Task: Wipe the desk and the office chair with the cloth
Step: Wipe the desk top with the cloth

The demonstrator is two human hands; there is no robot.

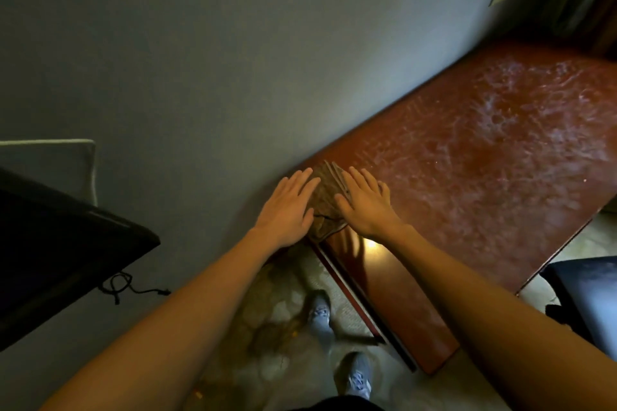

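A brown cloth [325, 197] lies on the left end of the red-brown desk [484, 160], close to the wall. My left hand [288, 207] lies flat with straight fingers on the cloth's left side. On the cloth's right side my right hand [365, 202] is also flat, fingers spread. Dusty whitish streaks cover the desk top towards the right. The dark seat of the office chair [587, 290] shows at the right edge.
A grey wall [233, 77] runs along the desk's far side. A dark object [60, 243] with a loose black cable [127, 287] stands at the left. My feet in grey shoes [354, 377] stand on the patterned floor beside the desk's end.
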